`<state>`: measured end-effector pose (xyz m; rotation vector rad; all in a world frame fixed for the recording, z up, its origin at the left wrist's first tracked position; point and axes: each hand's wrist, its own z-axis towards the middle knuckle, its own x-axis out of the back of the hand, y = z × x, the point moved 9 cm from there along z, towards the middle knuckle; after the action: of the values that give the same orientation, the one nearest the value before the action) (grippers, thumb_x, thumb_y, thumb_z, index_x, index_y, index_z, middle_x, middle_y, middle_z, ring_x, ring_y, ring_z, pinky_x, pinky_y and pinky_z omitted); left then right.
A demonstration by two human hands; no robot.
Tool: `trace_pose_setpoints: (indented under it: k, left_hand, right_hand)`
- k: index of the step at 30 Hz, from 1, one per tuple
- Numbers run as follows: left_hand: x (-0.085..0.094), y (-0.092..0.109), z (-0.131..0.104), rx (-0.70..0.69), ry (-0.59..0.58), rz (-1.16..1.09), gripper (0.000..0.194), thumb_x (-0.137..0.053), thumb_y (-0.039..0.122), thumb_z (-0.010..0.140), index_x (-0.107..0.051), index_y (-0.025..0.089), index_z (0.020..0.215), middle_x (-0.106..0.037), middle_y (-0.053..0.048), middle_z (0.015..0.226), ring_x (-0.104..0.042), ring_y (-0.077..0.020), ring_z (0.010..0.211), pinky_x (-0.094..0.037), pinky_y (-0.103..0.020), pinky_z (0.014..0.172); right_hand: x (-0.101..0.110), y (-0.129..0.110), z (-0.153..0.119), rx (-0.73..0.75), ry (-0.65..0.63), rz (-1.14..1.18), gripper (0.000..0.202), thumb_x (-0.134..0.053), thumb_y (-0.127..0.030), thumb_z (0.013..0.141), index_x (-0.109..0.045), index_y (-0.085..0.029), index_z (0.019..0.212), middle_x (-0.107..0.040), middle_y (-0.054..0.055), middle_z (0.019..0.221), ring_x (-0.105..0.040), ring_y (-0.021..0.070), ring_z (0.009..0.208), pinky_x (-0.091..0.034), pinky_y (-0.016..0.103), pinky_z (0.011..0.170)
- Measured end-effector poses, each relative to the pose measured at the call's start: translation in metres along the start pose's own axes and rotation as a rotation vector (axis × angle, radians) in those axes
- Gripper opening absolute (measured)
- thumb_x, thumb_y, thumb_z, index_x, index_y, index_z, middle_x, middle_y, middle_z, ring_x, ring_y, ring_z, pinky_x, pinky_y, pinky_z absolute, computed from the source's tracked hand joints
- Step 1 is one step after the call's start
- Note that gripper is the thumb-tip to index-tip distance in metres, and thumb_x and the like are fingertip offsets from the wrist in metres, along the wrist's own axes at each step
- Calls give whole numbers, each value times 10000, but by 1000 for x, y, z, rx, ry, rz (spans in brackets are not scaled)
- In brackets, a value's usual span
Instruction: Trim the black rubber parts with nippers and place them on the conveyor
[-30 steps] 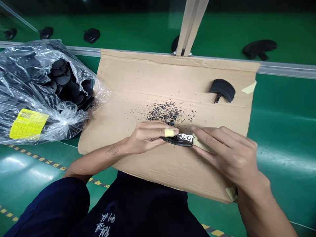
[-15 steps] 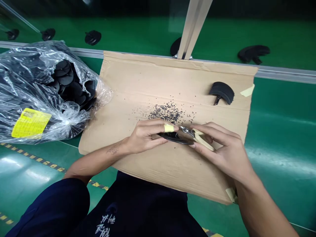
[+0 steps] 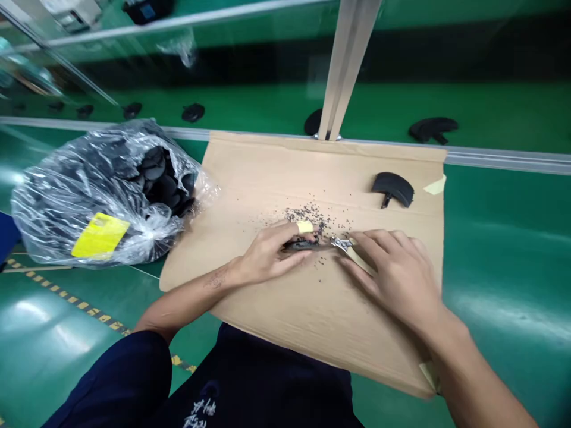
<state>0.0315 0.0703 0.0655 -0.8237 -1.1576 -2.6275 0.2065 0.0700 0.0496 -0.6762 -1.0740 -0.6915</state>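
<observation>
My left hand (image 3: 272,252) pinches a thin black curved plastic part (image 3: 303,245) between thumb and fingers, with yellow tape round one finger. My right hand (image 3: 392,267) is closed round a pair of nippers (image 3: 342,244) with pale yellow handles, its metal jaws pointing left at the part's right end. Whether the jaws touch the part is unclear because of blur. Many tiny black scraps (image 3: 307,213) lie scattered on the cardboard just beyond the left hand. Another black curved part (image 3: 392,189) with a short stem rests farther back on the right.
A brown cardboard sheet (image 3: 267,163) covers the green table (image 3: 504,238). At left sits a clear plastic bag (image 3: 89,184) full of black parts, bearing a yellow label (image 3: 100,236). A metal post (image 3: 352,59) and glass panel stand at the back edge, with reflections in the glass.
The camera view has tilted up, showing more beyond the glass. The black part in my left hand now looks more edge-on, and my right hand with the nippers sits slightly lower in view.
</observation>
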Motion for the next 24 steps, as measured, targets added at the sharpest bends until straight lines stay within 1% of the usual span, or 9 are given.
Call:
trace_pose_setpoints:
  k: [2, 4, 6, 9, 11, 13, 15, 18, 24]
  left_hand:
    - [7, -9, 11, 17, -47, 71, 244, -600, 268, 995, -635, 140, 1200, -734, -94, 1013, -667, -160, 927, -539, -278, 807]
    - [20, -29, 31, 33, -81, 156, 214, -527, 323, 1033, -632, 147, 1096, -692, -77, 966, -632, -153, 891, -513, -265, 785]
    - [39, -61, 59, 82, -93, 267, 275, -458, 388, 1057, -601, 162, 997, -659, -63, 930, -602, -152, 853, -491, -262, 771]
    - [66, -127, 105, 260, -111, 522, 370, -341, 425, 1078, -573, 171, 941, -652, -85, 970, -600, -184, 899, -484, -294, 837]
    - [79, -163, 130, 338, -115, 658, 345, -350, 402, 1069, -596, 167, 1007, -664, -115, 1062, -606, -226, 1011, -472, -335, 935]
    - [84, -185, 147, 343, -133, 695, 297, -401, 351, 1040, -615, 160, 1117, -652, -147, 1226, -581, -272, 1162, -438, -396, 1039]
    - [82, -201, 155, 336, -195, 697, 286, -505, 312, 970, -639, 159, 1171, -618, -153, 1363, -538, -308, 1283, -395, -453, 1123]
    - [80, -218, 155, 355, -298, 704, 334, -604, 286, 863, -680, 156, 1162, -611, -140, 1420, -509, -322, 1362, -362, -483, 1187]
    - [82, -249, 159, 470, -323, 732, 395, -544, 254, 879, -661, 162, 1245, -667, -121, 1340, -566, -289, 1309, -412, -467, 1183]
  right_hand:
    - [-1, 4, -1, 9, 21, 1, 294, -513, -424, 1011, -636, -186, 1132, -708, 102, 987, -585, 268, 876, -406, 386, 739]
    - [-2, 7, -2, 23, 57, -10, 307, -492, -448, 1015, -633, -191, 1103, -701, 100, 983, -584, 267, 868, -413, 386, 746]
    - [-5, 10, -4, 29, 77, -24, 329, -479, -466, 1015, -637, -185, 1080, -696, 105, 979, -582, 272, 865, -416, 390, 751]
    - [-10, 12, -5, 22, 55, -36, 339, -476, -444, 1015, -649, -160, 1081, -688, 120, 995, -578, 280, 889, -412, 393, 763]
    - [-10, 11, -7, 9, 39, -41, 321, -490, -414, 1011, -656, -149, 1083, -683, 126, 1008, -573, 281, 903, -408, 392, 773]
    - [-10, 11, -9, -12, 25, -39, 287, -516, -388, 1002, -662, -152, 1076, -680, 123, 1011, -569, 279, 909, -405, 391, 784]
    - [-10, 12, -10, -37, 8, -29, 258, -544, -369, 991, -667, -159, 1075, -676, 119, 1016, -567, 276, 920, -406, 390, 801]
    - [-11, 11, -12, -52, -1, -31, 238, -585, -357, 970, -673, -158, 1068, -671, 123, 1037, -564, 275, 931, -407, 390, 819]
    - [-11, 8, -14, -71, -16, -74, 259, -671, -348, 909, -678, -142, 1065, -660, 133, 1029, -559, 293, 937, -420, 428, 850]
